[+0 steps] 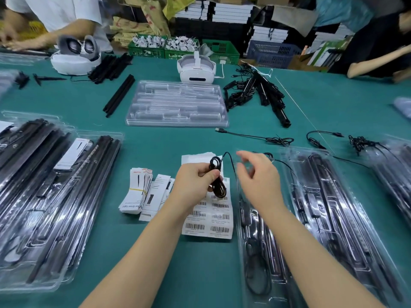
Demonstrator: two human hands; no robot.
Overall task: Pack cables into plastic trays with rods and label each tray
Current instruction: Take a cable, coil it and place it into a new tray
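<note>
On the green table point(195, 274), the left hand point(195, 183) grips a coiled cable point(216, 181); the right hand point(259, 178), open and blurred, hovers beside it, nearer the rod-filled tray point(262, 252) lying lengthwise below.

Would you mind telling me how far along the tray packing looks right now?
Partly done. Filled trays with rods lie at the left, some carrying white labels. In hand: the left hand grips a coiled cable while the right hand hovers open above the near tray. Left: an empty tray, loose rods, loose cables, and unused barcode labels.
</note>
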